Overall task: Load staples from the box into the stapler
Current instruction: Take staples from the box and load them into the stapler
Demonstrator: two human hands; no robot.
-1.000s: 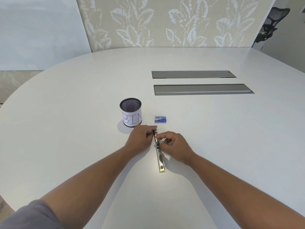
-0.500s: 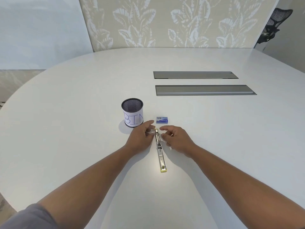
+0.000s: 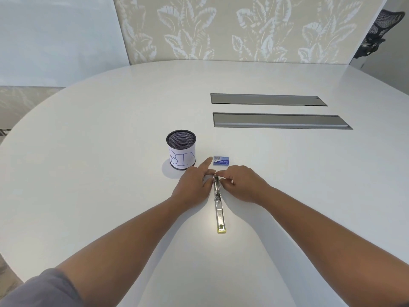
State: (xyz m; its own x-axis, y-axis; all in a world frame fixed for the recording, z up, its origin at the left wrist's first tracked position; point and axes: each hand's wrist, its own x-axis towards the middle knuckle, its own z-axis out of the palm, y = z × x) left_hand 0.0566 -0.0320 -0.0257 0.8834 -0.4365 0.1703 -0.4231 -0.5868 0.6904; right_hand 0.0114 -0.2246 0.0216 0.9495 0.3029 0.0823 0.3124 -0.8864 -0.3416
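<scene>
Head view shows the stapler (image 3: 219,204) lying opened out flat on the white table (image 3: 88,173) at centre frame, running from a yellow-tipped near end lower down to a far end between the two hands; the left hand (image 3: 192,185) rests on the table against its left side, forefinger stretched straight toward the upper middle of the frame, thumb and other fingers drawn in at the metal; the right hand (image 3: 240,182) meets it from the right, fingertips bunched and pinching at the far end of the stapler; whether a strip of staples sits between them I cannot tell, it is too small; the box (image 3: 220,161), small and blue, lies just above the hands, apart from them and looking closed; a mesh cup labelled BIN (image 3: 181,150) stands to its left; two grey cable hatches (image 3: 278,111) lie in the upper right; by my judgement the stapler is open and being readied or fed, so the loading is at its middle; closing the stapler remains, and perhaps fetching staples from the box.
</scene>
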